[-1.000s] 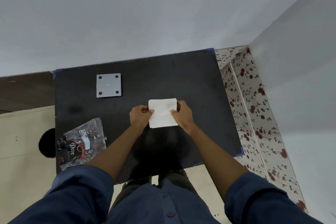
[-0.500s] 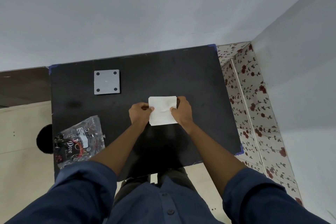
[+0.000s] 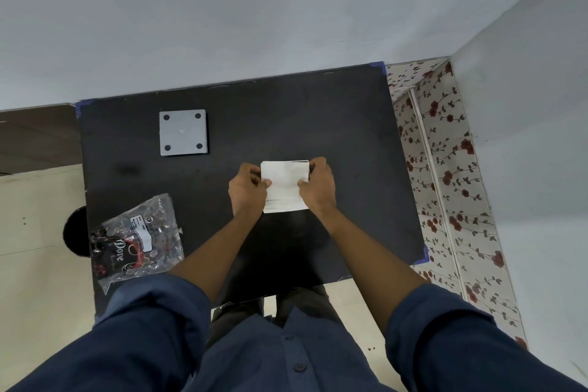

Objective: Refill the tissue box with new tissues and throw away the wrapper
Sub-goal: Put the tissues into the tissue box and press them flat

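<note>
Seen from above, a person in dark blue sleeves stood at a matte black square table set against a pale wall. Both bare hands met over the middle of the tabletop, holding a white folded stack of paper tissues between them. The left hand pinched the stack's left edge, thumb on top and the other fingers curled beneath; the right hand gripped the right edge the same way, its fingertips wrapped around the far corner. Whether the stack rested on the table or hung just above it could not be told. Well to the left of the left hand's fingers, near the table's near-left corner, lay a crinkled clear plastic wrapper (printed in black, red and white, with the word "Dove"). Beyond the fingers and to their left sat a flat grey square plate with four dark holes, one near each corner
</note>
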